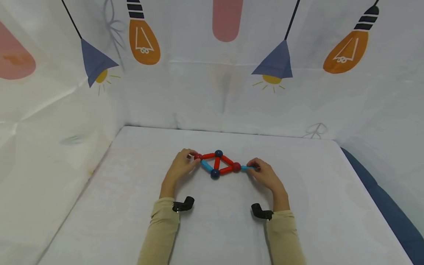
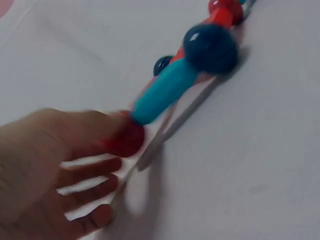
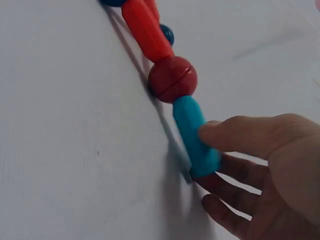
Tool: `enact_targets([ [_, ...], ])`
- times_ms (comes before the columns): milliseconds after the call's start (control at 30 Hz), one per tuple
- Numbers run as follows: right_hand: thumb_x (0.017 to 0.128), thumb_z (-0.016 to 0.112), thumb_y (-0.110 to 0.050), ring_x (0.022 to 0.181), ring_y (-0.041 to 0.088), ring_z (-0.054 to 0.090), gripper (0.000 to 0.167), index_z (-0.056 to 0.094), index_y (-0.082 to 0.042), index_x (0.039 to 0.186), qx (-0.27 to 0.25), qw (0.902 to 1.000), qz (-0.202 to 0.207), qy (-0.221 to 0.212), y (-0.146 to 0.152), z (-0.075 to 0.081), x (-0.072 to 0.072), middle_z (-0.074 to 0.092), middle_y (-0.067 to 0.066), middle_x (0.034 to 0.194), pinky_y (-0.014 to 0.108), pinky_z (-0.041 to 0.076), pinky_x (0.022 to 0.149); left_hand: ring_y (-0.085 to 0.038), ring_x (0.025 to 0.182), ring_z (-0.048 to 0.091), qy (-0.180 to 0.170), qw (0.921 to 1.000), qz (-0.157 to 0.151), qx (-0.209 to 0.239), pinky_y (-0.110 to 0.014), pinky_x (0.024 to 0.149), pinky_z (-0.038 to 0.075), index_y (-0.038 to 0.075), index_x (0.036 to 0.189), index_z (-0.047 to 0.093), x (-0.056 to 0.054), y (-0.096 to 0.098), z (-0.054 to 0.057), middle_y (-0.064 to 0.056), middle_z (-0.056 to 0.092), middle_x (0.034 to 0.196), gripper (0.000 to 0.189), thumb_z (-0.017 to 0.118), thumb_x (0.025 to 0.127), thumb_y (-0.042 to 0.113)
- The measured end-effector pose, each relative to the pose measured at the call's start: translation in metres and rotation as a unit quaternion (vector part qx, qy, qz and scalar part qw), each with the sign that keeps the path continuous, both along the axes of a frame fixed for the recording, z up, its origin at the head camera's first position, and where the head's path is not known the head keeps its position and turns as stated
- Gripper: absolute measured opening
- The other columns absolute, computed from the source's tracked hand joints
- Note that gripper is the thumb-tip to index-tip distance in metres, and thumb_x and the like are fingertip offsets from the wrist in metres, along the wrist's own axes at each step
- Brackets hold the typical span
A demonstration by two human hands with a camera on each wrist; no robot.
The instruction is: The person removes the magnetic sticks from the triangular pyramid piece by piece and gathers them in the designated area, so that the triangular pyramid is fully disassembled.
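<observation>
Both hands hold a flat figure of red and light blue rods joined by balls. My left hand (image 1: 181, 166) pinches the red ball (image 2: 126, 138) at its left end, thumb on the near side. From that ball run a light blue rod (image 2: 165, 92) to a dark blue ball (image 1: 215, 173) and a red rod (image 1: 208, 156) to another dark blue ball (image 1: 218, 153). More red rods link both dark blue balls with the red ball (image 3: 173, 79) on the right. My right hand (image 1: 266, 176) pinches the light blue rod (image 3: 192, 132) sticking out from that ball.
The figure is over a white table (image 1: 225, 228). A white sheet printed with lamps and bulbs (image 1: 205, 92) stands behind and at the sides. A black wrist mount (image 1: 183, 204) sits on the left sleeve, another wrist mount (image 1: 261, 212) on the right. Dark blue cloth (image 1: 381, 195) shows at the right edge.
</observation>
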State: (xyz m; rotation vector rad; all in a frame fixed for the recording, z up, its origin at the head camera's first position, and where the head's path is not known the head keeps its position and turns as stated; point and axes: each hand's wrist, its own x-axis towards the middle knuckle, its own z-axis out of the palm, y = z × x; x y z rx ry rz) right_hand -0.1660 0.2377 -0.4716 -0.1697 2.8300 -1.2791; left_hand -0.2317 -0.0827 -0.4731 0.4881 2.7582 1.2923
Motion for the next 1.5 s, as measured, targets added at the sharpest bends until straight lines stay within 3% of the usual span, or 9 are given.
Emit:
enact_targets([
  [133,0.094,0.057,-0.018,0.106,0.026,0.055,0.02,0.058,-0.008,0.111,0.017,0.9998,-0.011,-0.008,-0.001,0.003,0.0,0.061,0.011,0.111,0.045,0.046,0.092,-0.026,0.107,0.053,-0.04,0.9982,-0.034,-0.028,-0.043,0.096,0.043,0.009,0.113,0.062,0.001,-0.004,-0.001,-0.011,0.059,0.113,0.031,0.065,0.089,0.027],
  [300,0.095,0.055,-0.017,0.112,0.027,0.053,0.025,0.056,-0.009,0.118,0.021,0.9973,-0.02,0.067,-0.026,0.018,-0.01,0.058,0.01,0.117,0.049,0.042,0.099,-0.023,0.104,0.055,-0.049,0.9977,-0.044,-0.015,-0.042,0.093,0.045,0.012,0.121,0.058,0.001,0.007,-0.001,-0.007,0.061,0.115,0.034,0.063,0.091,0.026],
  [467,0.093,0.056,-0.015,0.124,0.032,0.045,0.038,0.051,-0.011,0.131,0.062,0.9925,0.073,0.077,-0.071,0.024,-0.032,0.053,0.011,0.131,0.054,0.036,0.103,-0.019,0.1,0.056,-0.042,0.9985,-0.033,-0.013,-0.039,0.09,0.046,0.018,0.122,0.059,0.001,0.01,-0.009,-0.004,0.061,0.109,0.033,0.062,0.091,0.03],
  [567,0.093,0.056,-0.016,0.127,0.032,0.042,0.043,0.048,-0.013,0.136,0.132,0.979,0.134,0.079,-0.095,0.017,-0.049,0.051,0.011,0.134,0.055,0.036,0.102,-0.018,0.101,0.056,-0.04,0.9988,-0.027,-0.006,-0.039,0.09,0.046,0.018,0.122,0.059,0.003,0.008,-0.014,-0.003,0.061,0.109,0.034,0.063,0.091,0.032],
  [700,0.093,0.058,-0.017,0.109,0.028,0.053,0.032,0.059,-0.013,0.125,0.208,0.9589,0.175,0.082,-0.112,0.009,-0.06,0.06,0.008,0.118,0.047,0.044,0.091,-0.02,0.104,0.058,-0.041,0.9985,-0.036,0.009,-0.042,0.092,0.046,0.015,0.122,0.058,0.007,0.004,-0.019,-0.005,0.062,0.113,0.036,0.064,0.09,0.031],
  [900,0.094,0.058,-0.018,0.101,0.025,0.055,0.025,0.065,-0.011,0.116,0.192,0.962,0.185,0.061,-0.12,0.005,-0.06,0.062,0.007,0.108,0.043,0.045,0.09,-0.02,0.105,0.058,-0.047,0.9976,-0.044,0.024,-0.043,0.095,0.044,0.017,0.119,0.058,0.014,-0.008,-0.021,-0.003,0.063,0.113,0.032,0.065,0.09,0.029],
  [1133,0.093,0.059,-0.022,0.104,0.024,0.056,0.032,0.06,-0.013,0.124,0.159,0.9786,0.085,0.099,-0.115,-0.005,-0.058,0.061,0.007,0.115,0.045,0.044,0.095,-0.016,0.104,0.058,-0.082,0.9943,-0.045,0.052,-0.043,0.1,0.04,0.022,0.111,0.061,0.016,-0.009,-0.022,0.002,0.066,0.102,0.029,0.071,0.085,0.029],
  [1300,0.091,0.062,-0.022,0.1,0.026,0.055,0.034,0.059,-0.012,0.123,0.115,0.9771,0.058,0.169,-0.11,0.0,-0.038,0.061,0.009,0.113,0.049,0.042,0.091,-0.014,0.101,0.058,-0.075,0.9951,-0.045,0.045,-0.042,0.097,0.042,0.022,0.113,0.061,0.012,-0.006,-0.024,0.003,0.065,0.101,0.031,0.071,0.084,0.031],
  [1500,0.087,0.067,-0.026,0.095,0.021,0.048,0.029,0.063,-0.014,0.114,0.156,0.9733,0.088,0.144,-0.109,-0.001,-0.015,0.06,0.003,0.102,0.04,0.038,0.081,-0.013,0.1,0.057,-0.051,0.9968,-0.05,0.036,-0.039,0.094,0.044,0.022,0.116,0.061,0.002,-0.003,-0.023,0.004,0.064,0.105,0.032,0.068,0.086,0.031],
])
